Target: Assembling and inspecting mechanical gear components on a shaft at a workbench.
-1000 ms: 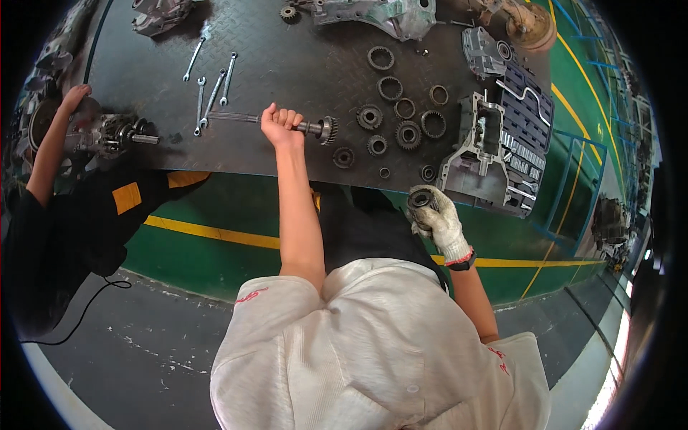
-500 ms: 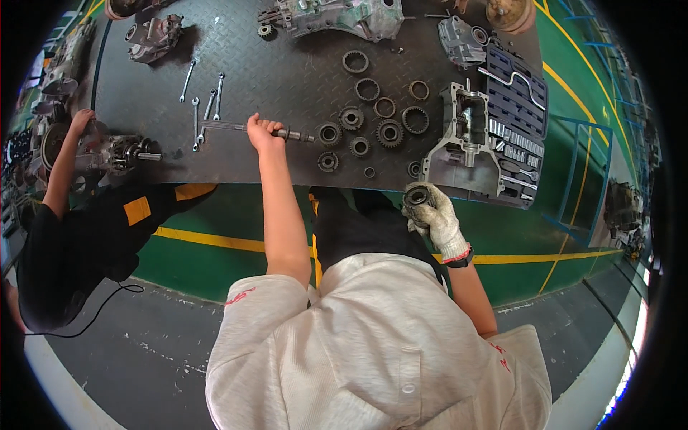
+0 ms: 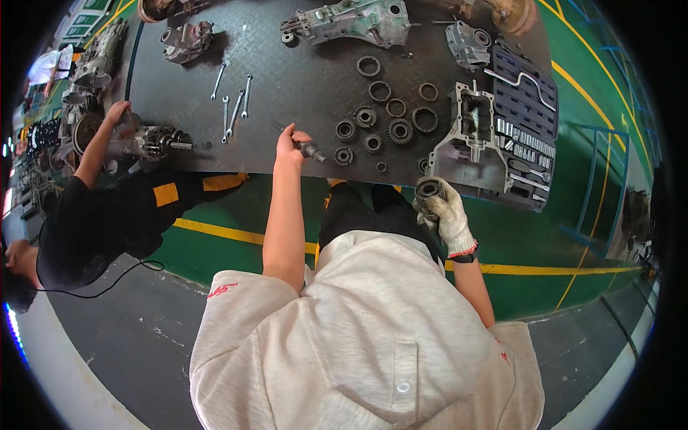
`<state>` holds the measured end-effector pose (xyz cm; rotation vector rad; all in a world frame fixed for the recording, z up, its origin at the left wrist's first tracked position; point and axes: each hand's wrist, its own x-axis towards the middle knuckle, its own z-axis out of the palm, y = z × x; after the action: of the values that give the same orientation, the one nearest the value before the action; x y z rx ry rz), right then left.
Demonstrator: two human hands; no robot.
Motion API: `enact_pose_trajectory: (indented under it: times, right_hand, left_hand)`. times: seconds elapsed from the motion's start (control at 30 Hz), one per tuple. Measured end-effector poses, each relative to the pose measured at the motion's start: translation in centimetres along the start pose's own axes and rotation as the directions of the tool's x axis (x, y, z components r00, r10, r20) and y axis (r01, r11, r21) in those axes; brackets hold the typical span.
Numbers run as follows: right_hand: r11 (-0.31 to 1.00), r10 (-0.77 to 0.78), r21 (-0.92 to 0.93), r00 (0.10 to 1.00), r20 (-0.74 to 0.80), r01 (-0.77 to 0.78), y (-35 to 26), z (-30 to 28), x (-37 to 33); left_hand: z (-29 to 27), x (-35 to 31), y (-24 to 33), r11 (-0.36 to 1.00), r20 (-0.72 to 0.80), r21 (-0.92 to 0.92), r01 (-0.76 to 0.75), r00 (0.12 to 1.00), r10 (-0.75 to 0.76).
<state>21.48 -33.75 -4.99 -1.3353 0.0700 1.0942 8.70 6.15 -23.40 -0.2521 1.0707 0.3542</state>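
My bare left hand (image 3: 290, 147) is wrapped round a metal gear shaft (image 3: 314, 152) above the table's near edge. The shaft's thick stepped end points toward the lower right, and most of its other end is hidden behind the fist. My right hand (image 3: 451, 217), in a whitish knit glove, grips a dark ring-shaped gear part (image 3: 428, 189) in front of the table edge, its round opening facing up. Between the hands, on the table, lie several loose gears and rings, among them a toothed gear (image 3: 400, 131) and a brass-coloured ring (image 3: 395, 107).
An open gearbox housing (image 3: 469, 136) stands at the right beside a socket set case (image 3: 527, 107). Several wrenches (image 3: 226, 118) lie at left. A larger gearbox casing (image 3: 358, 25) sits at the back. At far left a person's arm (image 3: 100, 147) reaches to another gearbox (image 3: 143, 145).
The shaft has swung from lying nearly level across the view to a foreshortened tilt in my left hand. My right hand still holds the gear part. The whole view has shifted slightly.
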Motion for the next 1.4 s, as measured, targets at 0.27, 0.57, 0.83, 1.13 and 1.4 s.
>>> enact_pose_trajectory:
  times: [0.27, 0.57, 0.83, 1.13, 1.4]
  right_hand:
    - [0.994, -0.105, -0.016, 0.992, -0.066, 0.104, -0.1, 2.0, -1.6]
    - [0.990, -0.137, -0.054, 0.987, -0.088, 0.133, 0.8, 4.1, -3.0]
    - [0.988, -0.135, -0.076, 0.990, -0.029, 0.133, 0.8, 6.4, -1.5]
    - [0.803, -0.046, -0.596, 0.998, -0.032, 0.018, 0.4, 10.5, 5.4]
    - [-0.449, 0.316, -0.811, 0.915, 0.248, 0.375, 4.9, 22.3, 23.1]
  left_hand:
    - [-0.9, 3.1, 0.1, 0.713, -0.161, 0.540, -0.447, 0.777, 0.609]
    - [-3.3, 6.8, 1.6, 0.716, -0.171, 0.627, -0.306, 0.843, 0.510]
    - [-6.4, 6.8, 3.1, 0.946, -0.272, 0.259, -0.193, 0.925, 0.264]
    - [-8.0, 1.4, 5.3, 0.977, -0.164, 0.138, -0.160, 0.970, 0.182]
    - [-15.1, -7.7, 4.5, 0.989, 0.011, -0.144, -0.035, 0.999, 0.037]
